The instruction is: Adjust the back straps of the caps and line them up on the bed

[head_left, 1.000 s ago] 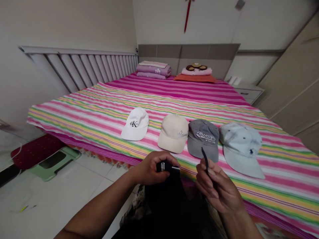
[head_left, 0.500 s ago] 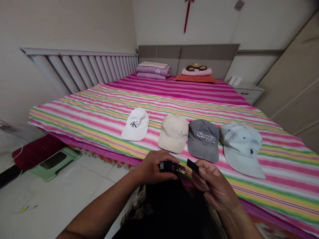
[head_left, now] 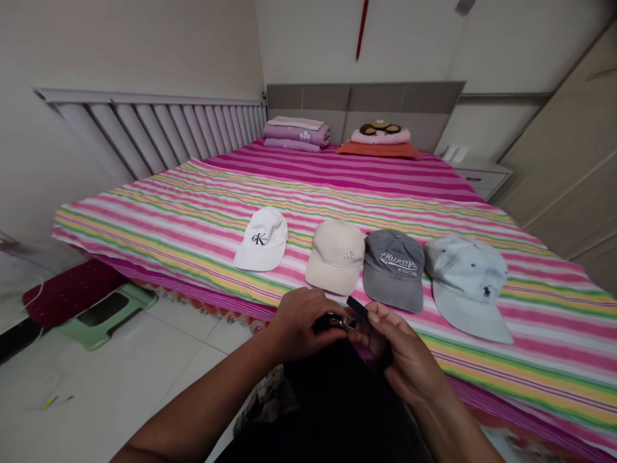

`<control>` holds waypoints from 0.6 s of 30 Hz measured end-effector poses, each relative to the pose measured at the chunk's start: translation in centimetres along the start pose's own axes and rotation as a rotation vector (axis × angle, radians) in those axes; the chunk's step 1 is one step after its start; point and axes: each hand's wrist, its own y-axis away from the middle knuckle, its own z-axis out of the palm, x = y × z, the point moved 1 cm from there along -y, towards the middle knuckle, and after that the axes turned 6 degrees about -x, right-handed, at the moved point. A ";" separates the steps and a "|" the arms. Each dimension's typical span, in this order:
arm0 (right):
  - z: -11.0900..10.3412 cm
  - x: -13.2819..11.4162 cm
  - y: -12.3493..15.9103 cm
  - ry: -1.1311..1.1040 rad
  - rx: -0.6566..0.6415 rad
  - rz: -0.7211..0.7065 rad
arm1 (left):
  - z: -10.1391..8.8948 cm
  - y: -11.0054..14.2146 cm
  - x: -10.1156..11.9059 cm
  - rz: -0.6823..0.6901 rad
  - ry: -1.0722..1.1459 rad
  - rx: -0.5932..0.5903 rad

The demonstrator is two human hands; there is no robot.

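Both forearms reach inward from below. The left hand [head_left: 301,321] curls around a small black piece [head_left: 322,323] with a shiny metal clasp [head_left: 340,321]; just beside it, the right hand [head_left: 402,344] pinches a flat black strap [head_left: 357,308], tilted, near the striped-cloth-covered bed [head_left: 193,238].

At lower centre, your left hand [head_left: 299,325] hides much of the metal-fitted black piece [head_left: 335,320], and your right hand [head_left: 405,350] covers part of the black strap [head_left: 357,308]. You cannot read the small line [head_left: 407,272] on the grey cap [head_left: 393,296]. The frame's top edge cuts the red hanging [head_left: 361,31]; the yellow thing [head_left: 49,403] at lower left is blurred.
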 end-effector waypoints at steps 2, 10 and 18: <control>0.1 0.1 0.1 0.002 -0.017 0.015 | 0.1 -0.1 0.0 0.008 0.015 0.009; 0.6 0.3 0.4 0.106 -0.006 -0.057 | 0.5 0.1 -0.1 0.043 -0.076 0.137; 0.7 0.3 0.7 0.240 0.047 -0.163 | 0.7 0.2 0.0 0.082 -0.113 0.207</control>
